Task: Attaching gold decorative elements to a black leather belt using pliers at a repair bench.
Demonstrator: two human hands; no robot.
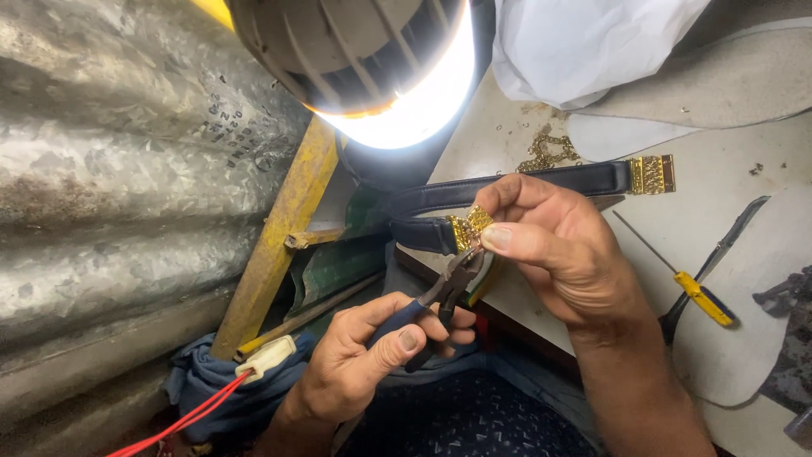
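Holding the pliers (440, 296) in my left hand (359, 360), fingers wrapped tight round the blue handles, I point the tip up at the gold clip (469, 227). My right hand (554, 250) is just above, pinching that clip between thumb and fingers. The clip sits on a black strap (507, 186) that runs sideways, right across the bench (744, 364). The strap looks smooth and soft; the clip is shiny and bumpy.

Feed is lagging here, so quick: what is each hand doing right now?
Left hand: closed around the pliers, whose tips are at the gold clasp.
Right hand: pinching the gold clasp on the black strap.
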